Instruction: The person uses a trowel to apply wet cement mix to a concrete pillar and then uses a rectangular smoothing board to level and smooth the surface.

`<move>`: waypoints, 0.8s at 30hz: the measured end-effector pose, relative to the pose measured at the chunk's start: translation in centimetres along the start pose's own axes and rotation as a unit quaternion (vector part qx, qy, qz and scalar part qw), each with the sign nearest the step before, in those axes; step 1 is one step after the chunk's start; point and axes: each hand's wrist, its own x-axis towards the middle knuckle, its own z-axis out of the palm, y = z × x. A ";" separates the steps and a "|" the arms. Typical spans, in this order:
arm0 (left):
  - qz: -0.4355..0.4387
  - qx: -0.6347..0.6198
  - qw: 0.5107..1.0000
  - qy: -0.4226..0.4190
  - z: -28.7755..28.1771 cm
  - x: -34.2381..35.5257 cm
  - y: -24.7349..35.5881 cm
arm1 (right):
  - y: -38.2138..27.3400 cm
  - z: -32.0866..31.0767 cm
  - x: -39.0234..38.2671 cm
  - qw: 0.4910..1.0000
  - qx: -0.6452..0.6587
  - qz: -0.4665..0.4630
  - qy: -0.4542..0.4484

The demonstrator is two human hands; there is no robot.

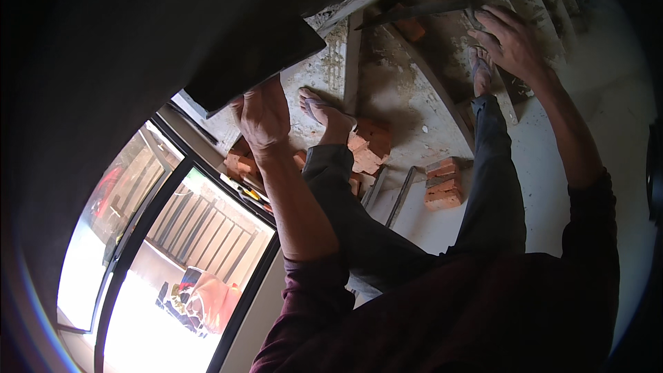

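My left hand (262, 119) is raised at the left, its fingers going up behind the edge of a dark, flat board (259, 62). The fingertips are hidden, but the hand appears to grip or support this board from below. At the upper right my right hand (507, 41) is closed round the handle of a trowel (418, 11). Its long, dark blade points left and shows nearly edge-on, apart from the board. My feet, in flip-flops, stand apart on dusty, mortar-spattered steps (394, 90).
Stacked red bricks (443, 184) lie on the floor below the steps, with more bricks (369, 145) beside my left foot. Long metal bars (402, 197) lie between them. A bright, dark-framed glass door (200, 228) stands at the lower left. A dark mass fills the upper left.
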 end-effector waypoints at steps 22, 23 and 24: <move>0.052 0.040 0.998 -0.012 -1.1 1.2 -1.5 | -17.0 -22.0 10.2 0.984 -0.135 -0.097 0.056; 0.045 0.030 0.999 0.003 -0.7 0.9 -1.1 | -16.9 -22.9 9.7 0.986 -0.128 -0.090 0.056; 0.035 0.022 0.999 0.015 -0.4 0.8 -0.9 | -16.9 -23.6 8.9 0.988 -0.120 -0.078 0.057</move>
